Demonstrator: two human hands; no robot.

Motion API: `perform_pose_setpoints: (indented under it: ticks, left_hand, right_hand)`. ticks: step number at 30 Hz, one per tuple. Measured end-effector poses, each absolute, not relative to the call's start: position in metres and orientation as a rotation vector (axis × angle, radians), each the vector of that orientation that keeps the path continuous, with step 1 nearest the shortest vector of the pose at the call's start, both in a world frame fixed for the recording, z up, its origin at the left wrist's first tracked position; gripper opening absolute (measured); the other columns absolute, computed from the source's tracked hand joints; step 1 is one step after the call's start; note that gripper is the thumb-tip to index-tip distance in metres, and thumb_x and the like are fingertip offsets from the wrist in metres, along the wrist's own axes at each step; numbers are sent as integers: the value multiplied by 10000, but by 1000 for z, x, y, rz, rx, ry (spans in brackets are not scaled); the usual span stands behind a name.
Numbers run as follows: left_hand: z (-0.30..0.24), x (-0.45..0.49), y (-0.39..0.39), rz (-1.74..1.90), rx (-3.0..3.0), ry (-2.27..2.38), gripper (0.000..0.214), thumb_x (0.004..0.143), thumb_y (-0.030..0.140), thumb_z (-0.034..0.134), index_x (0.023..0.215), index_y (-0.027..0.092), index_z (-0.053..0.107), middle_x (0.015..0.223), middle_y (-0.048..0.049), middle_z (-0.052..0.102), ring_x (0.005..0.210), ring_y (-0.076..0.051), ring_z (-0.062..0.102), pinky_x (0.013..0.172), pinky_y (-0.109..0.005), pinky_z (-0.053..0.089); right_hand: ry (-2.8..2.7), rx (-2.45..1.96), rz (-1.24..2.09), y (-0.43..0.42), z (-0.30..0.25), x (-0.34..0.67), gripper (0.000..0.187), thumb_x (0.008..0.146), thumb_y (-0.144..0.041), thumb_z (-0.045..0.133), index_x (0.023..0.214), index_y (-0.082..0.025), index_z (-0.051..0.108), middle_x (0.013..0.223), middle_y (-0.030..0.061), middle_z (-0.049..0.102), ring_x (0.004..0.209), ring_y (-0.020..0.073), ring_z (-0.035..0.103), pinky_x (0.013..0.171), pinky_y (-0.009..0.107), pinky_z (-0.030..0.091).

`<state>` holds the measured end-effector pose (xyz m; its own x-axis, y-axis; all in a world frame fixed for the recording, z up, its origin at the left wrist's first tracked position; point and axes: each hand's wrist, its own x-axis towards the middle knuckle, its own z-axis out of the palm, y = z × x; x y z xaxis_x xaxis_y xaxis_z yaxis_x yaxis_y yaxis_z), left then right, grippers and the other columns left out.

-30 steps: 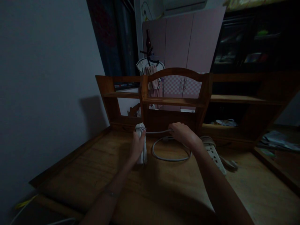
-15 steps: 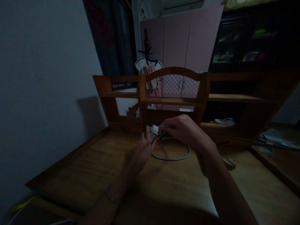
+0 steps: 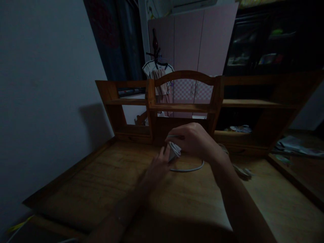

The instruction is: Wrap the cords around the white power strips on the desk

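Observation:
Both my hands meet over the back middle of a wooden desk (image 3: 83, 189). My left hand (image 3: 157, 167) holds a white power strip (image 3: 173, 151), tipped over and mostly hidden behind my fingers. My right hand (image 3: 195, 140) is closed over the strip's far end and its white cord. The cord (image 3: 188, 169) loops on the desk just behind and to the right of my hands. The room is dim.
A wooden shelf unit (image 3: 182, 108) stands along the desk's back edge. A white plug (image 3: 243, 172) lies on the desk to the right. Papers (image 3: 293, 145) lie at far right. A grey wall (image 3: 45, 94) bounds the left side.
The strip stood upright in my left hand a second ago. It has been tipped over, and my right hand has moved left from the cord loop onto the strip.

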<state>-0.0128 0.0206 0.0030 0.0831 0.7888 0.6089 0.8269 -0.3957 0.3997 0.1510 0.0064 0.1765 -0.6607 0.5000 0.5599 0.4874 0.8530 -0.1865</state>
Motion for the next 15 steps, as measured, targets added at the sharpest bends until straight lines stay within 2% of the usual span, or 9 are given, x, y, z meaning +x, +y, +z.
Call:
perform_pose_setpoints:
  ticks: [3, 6, 10, 15]
  left_hand:
    - [3, -5, 16, -1105, -2421, -1527, 712, 865, 480, 526, 1452, 224, 214, 1264, -161, 519, 1123, -290, 557, 902, -402, 472]
    - [4, -6, 11, -1029, -2579, -1298, 745, 864, 424, 552, 1464, 219, 161, 1268, -153, 526, 1188, -280, 522, 954, -409, 456]
    - [1, -16, 9, -953, -2542, -1024, 668, 876, 383, 536, 1429, 146, 245, 1310, -207, 494, 1255, -315, 462, 983, -460, 441]
    - [-6, -31, 12, -1017, -2413, -1055, 510, 888, 354, 494, 1326, 107, 404, 1229, -221, 561, 1167, -324, 541, 954, -473, 466]
  right_hand:
    - [-2304, -727, 183, 21, 176, 161, 185, 855, -332, 596, 867, -214, 738, 777, 15, 694, 733, 155, 611, 666, 247, 374]
    - [-2256, -741, 337, 35, 170, 165, 213, 812, -385, 645, 847, -197, 740, 756, 19, 696, 714, 160, 612, 644, 245, 389]
    - [-2297, -705, 491, 53, 155, 159, 250, 773, -414, 681, 817, -174, 739, 745, 19, 696, 713, 153, 610, 626, 231, 388]
    - [-2361, -748, 576, 81, 137, 161, 368, 765, -491, 658, 798, -134, 740, 713, 28, 680, 698, 147, 587, 592, 220, 366]
